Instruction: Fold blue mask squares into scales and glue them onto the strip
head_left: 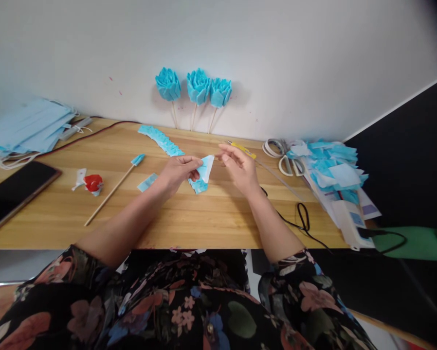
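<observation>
My left hand pinches a folded blue-and-white piece of mask fabric between thumb and fingers. Just right of the piece, my right hand is held with its fingers loosely stretched; nothing shows in it. Under and behind my left hand runs a row of overlapping blue fabric pieces. A small flat blue piece lies left of my left wrist. Farther left, a wooden stick with a small blue bud at its tip rests on the table.
Three blue fabric flowers on sticks lean against the wall. At left are stacked face masks, a phone and a red-wrapped lollipop. At right are a yellow cutter, tape, scissors, fabric scraps and a black cable.
</observation>
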`<state>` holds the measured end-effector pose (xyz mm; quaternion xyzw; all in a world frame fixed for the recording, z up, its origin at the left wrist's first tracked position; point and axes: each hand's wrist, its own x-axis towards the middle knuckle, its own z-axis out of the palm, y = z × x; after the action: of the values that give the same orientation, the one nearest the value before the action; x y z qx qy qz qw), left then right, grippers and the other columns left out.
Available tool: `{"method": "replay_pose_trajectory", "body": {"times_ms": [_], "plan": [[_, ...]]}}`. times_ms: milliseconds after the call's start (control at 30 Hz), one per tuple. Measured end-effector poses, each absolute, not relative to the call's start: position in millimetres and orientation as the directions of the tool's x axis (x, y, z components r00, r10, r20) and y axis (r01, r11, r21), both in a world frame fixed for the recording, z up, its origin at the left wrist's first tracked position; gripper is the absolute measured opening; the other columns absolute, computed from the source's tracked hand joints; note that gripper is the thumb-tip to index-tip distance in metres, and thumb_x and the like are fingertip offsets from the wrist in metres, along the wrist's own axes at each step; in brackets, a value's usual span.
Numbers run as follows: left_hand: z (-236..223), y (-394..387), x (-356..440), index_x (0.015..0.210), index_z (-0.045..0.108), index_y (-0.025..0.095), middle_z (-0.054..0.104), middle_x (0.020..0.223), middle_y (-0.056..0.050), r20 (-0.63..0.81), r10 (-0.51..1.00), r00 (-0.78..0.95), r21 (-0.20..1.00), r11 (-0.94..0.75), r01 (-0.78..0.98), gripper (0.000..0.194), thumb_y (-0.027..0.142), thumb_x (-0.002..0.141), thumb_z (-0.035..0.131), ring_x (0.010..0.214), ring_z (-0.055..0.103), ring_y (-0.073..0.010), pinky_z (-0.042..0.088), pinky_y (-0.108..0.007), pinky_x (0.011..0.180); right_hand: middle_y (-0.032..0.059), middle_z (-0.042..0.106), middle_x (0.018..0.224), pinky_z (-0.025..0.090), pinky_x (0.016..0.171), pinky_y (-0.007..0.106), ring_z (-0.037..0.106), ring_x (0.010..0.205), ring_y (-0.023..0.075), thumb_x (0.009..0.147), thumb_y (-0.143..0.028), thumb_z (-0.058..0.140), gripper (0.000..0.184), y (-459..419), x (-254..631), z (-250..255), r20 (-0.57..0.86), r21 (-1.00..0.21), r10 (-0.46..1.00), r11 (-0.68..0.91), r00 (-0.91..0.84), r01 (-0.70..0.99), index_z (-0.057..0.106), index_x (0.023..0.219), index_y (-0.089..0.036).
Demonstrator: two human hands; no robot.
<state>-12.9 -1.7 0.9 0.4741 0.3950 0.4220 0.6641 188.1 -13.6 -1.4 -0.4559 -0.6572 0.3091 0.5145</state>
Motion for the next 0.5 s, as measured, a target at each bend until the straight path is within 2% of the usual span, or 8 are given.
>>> {"method": "replay_pose_trajectory", "body": {"times_ms": [200,500], "plan": [[2.4,-5.3,-10.7,0.066,0.070,0.015,0.065,0.056,-0.001,-0.101,0.939,0.329,0.989,0.131,-0.070,0.019,0.028,0.080,0.073,0.050,0.056,-0.0100,0.044,-0.023,0.053,0.0045,0.074,0.116,0.059,0.086,0.033,0.068,0.106,0.0171,0.089,-0.025,0.063,0.042,-13.3,185.1,-4.4,0.459,-0.803,0.881,0.465,-0.110,0.372,0.063,0.131,-0.030],[2.9,-7.8,-9.5,0.070,0.072,0.014,0.063,0.054,-0.001,-0.090,0.944,0.317,0.995,0.096,-0.003,0.017,0.026,0.082,0.070,0.050,0.055,-0.0102,0.043,-0.023,0.053,-0.0004,0.070,0.092,0.059,0.084,0.034,0.067,0.086,0.0144,0.089,-0.021,0.060,0.037,-16.0,181.4,-4.8,0.528,-0.748,0.837,0.538,-0.143,0.387,0.067,0.124,-0.029]]}}
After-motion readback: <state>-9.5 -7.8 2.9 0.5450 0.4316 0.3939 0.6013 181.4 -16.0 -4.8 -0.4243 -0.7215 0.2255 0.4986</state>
